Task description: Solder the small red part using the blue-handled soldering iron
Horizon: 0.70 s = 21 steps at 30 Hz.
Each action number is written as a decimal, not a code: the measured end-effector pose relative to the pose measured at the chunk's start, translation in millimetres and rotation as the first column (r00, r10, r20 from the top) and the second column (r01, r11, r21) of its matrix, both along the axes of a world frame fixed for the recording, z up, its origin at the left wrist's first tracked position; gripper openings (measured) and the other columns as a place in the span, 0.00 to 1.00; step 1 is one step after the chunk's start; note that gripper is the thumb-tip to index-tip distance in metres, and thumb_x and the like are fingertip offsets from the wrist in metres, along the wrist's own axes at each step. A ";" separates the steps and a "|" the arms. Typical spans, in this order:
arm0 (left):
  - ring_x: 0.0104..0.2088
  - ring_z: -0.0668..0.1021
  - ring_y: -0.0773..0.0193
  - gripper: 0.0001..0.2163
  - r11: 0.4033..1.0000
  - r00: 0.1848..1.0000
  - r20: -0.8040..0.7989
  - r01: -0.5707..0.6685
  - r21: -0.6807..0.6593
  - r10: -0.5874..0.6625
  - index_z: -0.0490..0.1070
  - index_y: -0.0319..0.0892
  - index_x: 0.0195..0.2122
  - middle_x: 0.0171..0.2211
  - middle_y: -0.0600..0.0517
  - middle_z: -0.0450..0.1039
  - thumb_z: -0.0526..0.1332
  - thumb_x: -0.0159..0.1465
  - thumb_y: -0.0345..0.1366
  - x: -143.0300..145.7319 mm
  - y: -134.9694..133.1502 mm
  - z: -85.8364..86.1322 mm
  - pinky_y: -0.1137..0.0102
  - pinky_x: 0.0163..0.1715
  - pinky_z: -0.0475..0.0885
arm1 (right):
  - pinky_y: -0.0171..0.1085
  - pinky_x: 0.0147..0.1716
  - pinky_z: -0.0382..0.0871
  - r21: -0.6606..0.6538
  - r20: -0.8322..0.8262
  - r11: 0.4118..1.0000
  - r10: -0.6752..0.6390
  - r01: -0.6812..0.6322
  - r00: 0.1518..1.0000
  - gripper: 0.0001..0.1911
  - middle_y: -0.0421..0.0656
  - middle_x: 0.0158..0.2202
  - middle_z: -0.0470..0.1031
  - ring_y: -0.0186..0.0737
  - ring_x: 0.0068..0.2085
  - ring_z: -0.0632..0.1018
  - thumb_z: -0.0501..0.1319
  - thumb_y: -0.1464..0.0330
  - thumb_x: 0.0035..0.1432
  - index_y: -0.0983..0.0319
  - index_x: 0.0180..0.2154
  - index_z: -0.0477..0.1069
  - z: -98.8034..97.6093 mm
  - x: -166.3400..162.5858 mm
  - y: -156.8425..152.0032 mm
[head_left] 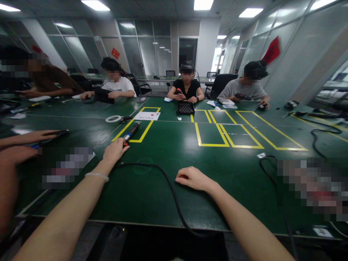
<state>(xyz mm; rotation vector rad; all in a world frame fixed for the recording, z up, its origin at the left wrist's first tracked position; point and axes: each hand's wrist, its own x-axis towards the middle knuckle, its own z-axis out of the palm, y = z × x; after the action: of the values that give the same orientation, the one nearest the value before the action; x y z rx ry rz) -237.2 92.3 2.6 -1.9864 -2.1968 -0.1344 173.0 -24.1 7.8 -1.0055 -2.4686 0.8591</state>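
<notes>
My left hand (114, 151) reaches forward over the green table (174, 152) and its fingers close on the near end of a black electric screwdriver (132, 132) that lies across a yellow taped line. The tool's black cable (165, 181) curves back from my left hand to the table's front edge. My right hand (190, 178) rests on the table to the right of the cable, fingers curled loosely inward, holding nothing I can see. A white bracelet (96, 176) sits on my left wrist.
Yellow taped boxes (231, 135) mark the middle of the table. A black tray (185, 107), a sheet of paper (147, 115) and a roll of white tape (113, 118) lie farther off. Several people sit around the far side. Another person's arm (27, 137) lies at the left.
</notes>
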 end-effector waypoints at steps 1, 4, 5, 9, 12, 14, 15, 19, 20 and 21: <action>0.43 0.76 0.48 0.17 1.000 1.000 -0.004 0.003 0.003 -0.003 0.64 0.40 0.50 0.48 0.39 0.72 0.52 0.66 0.47 1.1 -0.7 0.5 0.61 0.39 0.70 | 0.31 0.31 0.59 -0.004 -0.001 1.000 -0.002 0.002 1.000 0.11 0.41 0.31 0.76 0.33 0.31 0.73 0.58 0.62 0.63 0.62 0.35 0.75 -0.1 0.1 0.0; 0.43 0.77 0.48 0.17 1.000 1.000 -0.026 -0.001 0.029 0.001 0.65 0.40 0.48 0.46 0.39 0.73 0.51 0.66 0.46 4.5 -1.3 2.3 0.61 0.40 0.69 | 0.31 0.30 0.59 -0.011 -0.005 1.000 -0.007 0.007 1.000 0.11 0.40 0.31 0.76 0.33 0.30 0.73 0.58 0.62 0.62 0.61 0.35 0.76 -1.2 0.5 0.6; 0.43 0.76 0.48 0.16 0.999 1.000 -0.027 -0.009 0.039 0.010 0.65 0.39 0.48 0.45 0.39 0.73 0.50 0.67 0.45 5.3 -0.9 3.0 0.60 0.42 0.69 | 0.31 0.30 0.58 -0.011 -0.008 1.000 -0.008 0.007 1.000 0.11 0.40 0.30 0.76 0.33 0.30 0.73 0.58 0.62 0.62 0.61 0.35 0.75 -1.6 0.5 0.9; 0.45 0.76 0.47 0.16 0.992 0.993 0.032 -0.114 0.047 0.113 0.68 0.39 0.45 0.43 0.39 0.75 0.47 0.68 0.43 8.9 2.8 7.1 0.52 0.51 0.64 | 0.30 0.29 0.59 -0.016 -0.024 1.000 -0.005 0.005 1.000 0.11 0.40 0.30 0.75 0.33 0.29 0.73 0.59 0.62 0.62 0.62 0.36 0.75 -2.5 0.7 2.6; 0.51 0.72 0.44 0.15 0.974 0.987 0.122 -0.127 0.189 0.105 0.70 0.40 0.44 0.48 0.39 0.73 0.49 0.67 0.44 24.5 4.4 9.6 0.47 0.55 0.59 | 0.30 0.30 0.60 -0.043 -0.043 0.999 -0.011 0.009 0.999 0.11 0.40 0.30 0.76 0.33 0.29 0.73 0.59 0.63 0.62 0.62 0.36 0.75 -3.3 1.5 3.4; 0.53 0.72 0.46 0.16 0.961 0.967 0.250 -0.033 0.273 -0.038 0.70 0.39 0.45 0.51 0.39 0.71 0.50 0.66 0.44 48.1 3.3 9.2 0.50 0.55 0.61 | 0.30 0.30 0.60 -0.068 -0.071 0.998 -0.019 0.014 0.997 0.11 0.40 0.30 0.76 0.32 0.30 0.73 0.59 0.63 0.61 0.62 0.36 0.75 -4.7 2.2 3.7; 0.51 0.73 0.48 0.17 0.964 0.924 0.361 0.030 0.264 -0.127 0.70 0.39 0.46 0.49 0.40 0.73 0.51 0.66 0.45 64.0 1.8 8.2 0.52 0.53 0.65 | 0.30 0.30 0.61 -0.083 -0.093 0.996 -0.024 0.016 0.995 0.11 0.40 0.30 0.75 0.32 0.30 0.73 0.59 0.63 0.61 0.62 0.36 0.75 -5.8 2.6 4.0; 0.38 0.79 0.58 0.21 0.917 0.440 0.847 0.379 0.127 -0.299 0.70 0.35 0.48 0.39 0.44 0.76 0.53 0.65 0.48 138.3 -13.0 0.8 0.61 0.44 0.73 | 0.30 0.30 0.64 -0.220 -0.244 0.975 -0.090 0.035 0.966 0.12 0.39 0.26 0.73 0.32 0.29 0.73 0.58 0.62 0.62 0.64 0.37 0.74 -12.7 3.8 8.0; 0.37 0.79 0.60 0.22 0.884 0.355 0.878 0.445 0.144 -0.321 0.70 0.35 0.50 0.39 0.45 0.76 0.54 0.64 0.48 155.3 -18.9 -0.9 0.62 0.43 0.73 | 0.30 0.29 0.64 -0.266 -0.291 0.962 -0.135 0.056 0.947 0.12 0.38 0.26 0.72 0.31 0.28 0.72 0.57 0.62 0.62 0.64 0.38 0.73 -15.1 4.3 10.2; 0.37 0.78 0.61 0.22 0.852 0.303 0.890 0.500 0.156 -0.341 0.70 0.36 0.52 0.39 0.46 0.76 0.55 0.64 0.47 170.3 -25.3 -2.4 0.63 0.43 0.73 | 0.30 0.28 0.65 -0.307 -0.335 0.948 -0.192 0.085 0.922 0.12 0.38 0.26 0.71 0.31 0.27 0.72 0.57 0.62 0.62 0.64 0.38 0.72 -17.8 4.8 13.1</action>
<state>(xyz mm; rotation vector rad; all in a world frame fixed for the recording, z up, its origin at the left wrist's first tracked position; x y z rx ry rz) -66.9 67.0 0.3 -3.0240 -1.9904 -1.5160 177.8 -10.9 -9.9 -0.9963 -1.9755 1.2561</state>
